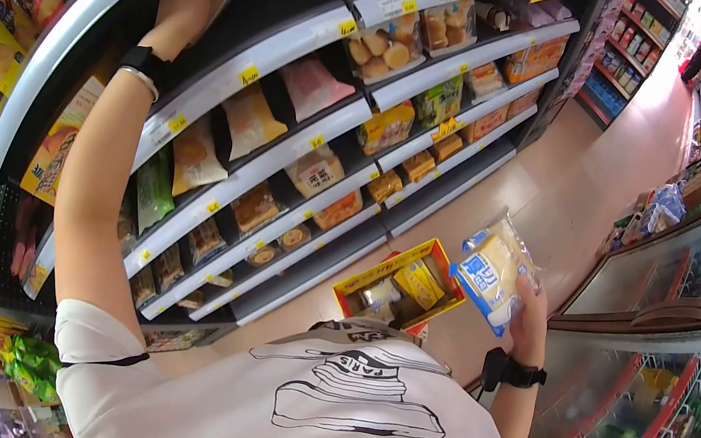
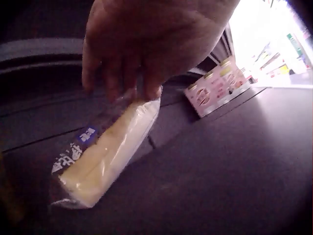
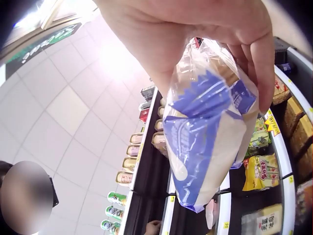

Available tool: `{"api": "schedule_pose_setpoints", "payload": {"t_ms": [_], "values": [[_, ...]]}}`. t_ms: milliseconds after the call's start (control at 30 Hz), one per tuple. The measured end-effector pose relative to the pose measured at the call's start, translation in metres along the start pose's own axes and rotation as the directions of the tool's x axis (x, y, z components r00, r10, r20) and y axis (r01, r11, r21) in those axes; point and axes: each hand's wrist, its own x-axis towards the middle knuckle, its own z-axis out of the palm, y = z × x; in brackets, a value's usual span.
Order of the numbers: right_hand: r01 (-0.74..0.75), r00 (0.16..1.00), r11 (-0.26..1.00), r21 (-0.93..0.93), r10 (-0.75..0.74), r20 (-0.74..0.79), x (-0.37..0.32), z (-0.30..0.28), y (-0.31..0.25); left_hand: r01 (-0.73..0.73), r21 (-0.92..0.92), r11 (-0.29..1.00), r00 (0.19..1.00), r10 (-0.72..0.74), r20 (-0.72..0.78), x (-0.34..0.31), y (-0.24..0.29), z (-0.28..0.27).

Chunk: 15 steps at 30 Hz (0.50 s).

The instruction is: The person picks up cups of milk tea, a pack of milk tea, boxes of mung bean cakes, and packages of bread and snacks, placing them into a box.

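Note:
My left hand [image 1: 191,3] reaches into the dark upper shelf. In the left wrist view its fingers [image 2: 151,88] pinch the top end of a clear-wrapped bread pack [image 2: 105,154], pale yellow inside with white print and a small blue label. My right hand [image 1: 530,317] holds a blue-and-white bag of sliced bread [image 1: 495,272] out over the aisle. The right wrist view shows the thumb and fingers gripping the crinkled clear end of that bread bag [image 3: 203,132]. Part of this bag's far side is hidden by the hand.
A yellow-and-red box [image 1: 343,298] with packs inside stands on the floor below. Shelves carry bagged breads, such as a pink pack [image 1: 314,88] and round buns [image 1: 383,50]. A pink carton [image 2: 217,88] sits deeper on the left shelf. Glass-fronted coolers [image 1: 648,291] line the right side.

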Motion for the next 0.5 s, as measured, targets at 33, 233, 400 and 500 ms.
{"api": "schedule_pose_setpoints", "payload": {"t_ms": [33, 233, 400, 500], "values": [[-0.014, 1.000, 1.000, -0.005, 0.014, 0.000, 0.002, 0.001, 0.002, -0.024, -0.059, 0.998, 0.997, 0.020, -0.077, -0.006, 0.008, -0.007], [-0.067, 0.998, 0.997, -0.028, 0.067, 0.008, 0.014, 0.007, 0.014, -0.245, -0.122, 0.962, 0.939, 0.203, -0.278, -0.033, 0.029, -0.042], [-0.053, 0.999, 0.986, -0.156, 0.051, -0.014, 0.017, 0.009, 0.019, -0.156, 0.020, 0.988, 0.834, 0.143, -0.532, -0.051, 0.013, -0.067], [-0.059, 0.998, 0.963, -0.265, 0.058, -0.010, 0.022, 0.011, 0.025, -0.238, 0.031, 0.971, 0.777, 0.210, -0.593, -0.056, 0.034, -0.095]]}}
